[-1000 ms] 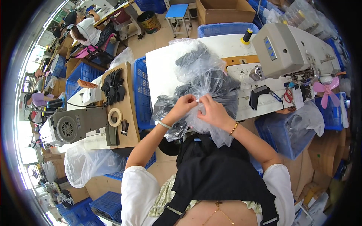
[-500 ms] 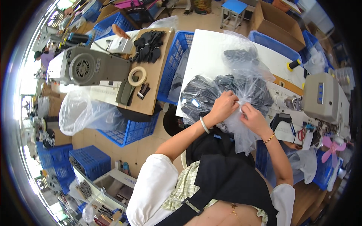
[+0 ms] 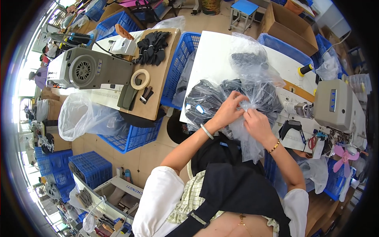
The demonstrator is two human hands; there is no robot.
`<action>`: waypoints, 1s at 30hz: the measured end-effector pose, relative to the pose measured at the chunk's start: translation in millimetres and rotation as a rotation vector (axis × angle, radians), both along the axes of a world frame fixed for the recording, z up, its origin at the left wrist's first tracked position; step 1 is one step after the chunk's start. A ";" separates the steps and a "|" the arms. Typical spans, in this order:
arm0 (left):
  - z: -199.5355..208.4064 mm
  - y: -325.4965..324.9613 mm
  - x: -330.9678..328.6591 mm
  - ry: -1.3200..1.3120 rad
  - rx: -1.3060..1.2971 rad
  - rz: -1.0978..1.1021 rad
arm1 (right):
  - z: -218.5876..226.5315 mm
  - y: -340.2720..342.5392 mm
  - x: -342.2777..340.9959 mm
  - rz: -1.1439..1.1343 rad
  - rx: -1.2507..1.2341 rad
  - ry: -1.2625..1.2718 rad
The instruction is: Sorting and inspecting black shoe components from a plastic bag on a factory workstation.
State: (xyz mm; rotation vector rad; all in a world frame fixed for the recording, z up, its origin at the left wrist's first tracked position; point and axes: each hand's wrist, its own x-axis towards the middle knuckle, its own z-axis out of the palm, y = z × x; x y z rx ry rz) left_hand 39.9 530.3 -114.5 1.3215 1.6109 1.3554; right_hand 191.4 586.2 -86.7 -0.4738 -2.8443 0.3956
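Observation:
A clear plastic bag (image 3: 272,94) full of dark items lies on the white sewing table (image 3: 207,51), its plastic gathered into a twisted bunch on the near side. My left hand (image 3: 231,110) pinches that bunch from the left. Close against it, my right hand (image 3: 257,125) has its fingers closed on the plastic just below and to the right. A loose tail of plastic (image 3: 249,148) hangs beneath my hands toward my lap. What the dark items are cannot be made out through the film.
A sewing machine (image 3: 335,100) stands at the right, with a yellow-and-black thread spool (image 3: 305,70) behind it. To the left, a board (image 3: 164,73) holds dark gloves (image 3: 152,47) and a tape roll (image 3: 140,79). A blue crate (image 3: 173,93) sits between the tables.
My fingers have shifted on the gathered plastic; the right hand has moved slightly left and closer to the left hand. The whole view has shifted a little.

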 end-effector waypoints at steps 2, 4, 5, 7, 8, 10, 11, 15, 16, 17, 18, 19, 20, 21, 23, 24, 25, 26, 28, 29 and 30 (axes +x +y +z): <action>-11.4 -3.2 -3.6 0.097 0.057 -0.040 | 2.5 3.2 6.0 0.119 0.064 0.027; -19.9 -4.0 -4.5 0.188 0.115 -0.087 | 2.7 10.3 13.9 0.232 0.129 0.049; -20.5 -3.4 -4.1 0.190 0.066 -0.110 | 2.3 16.0 17.9 0.293 0.081 0.095; -20.8 -1.9 -4.0 0.193 0.021 -0.136 | -1.1 17.5 22.8 0.353 0.038 0.141; -20.5 -1.4 -4.8 0.095 -0.067 -0.148 | -7.8 12.6 26.2 0.208 -0.052 0.178; -16.6 -0.8 -6.9 -0.001 -0.154 -0.164 | -8.3 4.2 24.9 0.059 -0.140 0.216; -11.3 -2.4 -8.0 -0.135 -0.227 -0.215 | -3.9 -5.8 16.6 -0.030 -0.115 0.179; -2.8 -7.1 -18.6 -0.372 -0.319 -0.395 | 10.8 -14.7 1.2 -0.047 -0.013 0.099; -2.5 -7.5 -24.6 -0.342 -0.328 -0.439 | 12.3 -11.4 3.4 -0.050 -0.012 0.102; -2.9 -9.9 -24.6 -0.340 -0.327 -0.443 | 13.3 -6.9 8.1 0.007 -0.124 0.112; -3.7 -14.2 -22.1 -0.360 -0.244 -0.373 | 12.7 -1.9 13.2 0.065 -0.236 0.122; -2.0 -16.6 -19.5 -0.382 -0.161 -0.305 | 10.9 4.6 20.6 0.058 -0.235 0.119; -0.2 -17.4 -22.3 -0.300 -0.193 -0.290 | 6.3 12.3 29.1 0.024 -0.527 0.277; 1.0 -18.1 -22.5 -0.305 -0.191 -0.298 | -0.5 17.4 37.2 -0.013 -0.817 0.438; 9.7 -14.3 -18.0 0.130 -0.114 -0.433 | -29.1 18.0 49.0 -0.226 -1.220 0.554; 5.7 -13.3 -14.9 0.283 -0.088 -0.402 | -36.6 19.4 52.7 -0.153 -1.699 0.778; 0.3 -14.5 -15.3 0.281 -0.088 -0.399 | -36.8 20.3 51.9 -0.044 -2.180 0.997; -5.6 -15.1 -16.7 0.143 -0.211 -0.291 | -33.1 21.2 53.8 0.184 -2.189 0.944; -15.1 -12.3 -21.2 -0.225 -0.253 -0.092 | -24.3 31.7 69.5 0.185 -2.081 0.682; -16.9 -9.4 -27.5 0.097 0.146 -0.147 | -19.2 35.2 75.1 0.186 -1.958 0.433; -18.4 -10.0 -30.2 -0.259 -0.138 -0.024 | -14.6 35.4 76.9 0.097 -1.873 0.354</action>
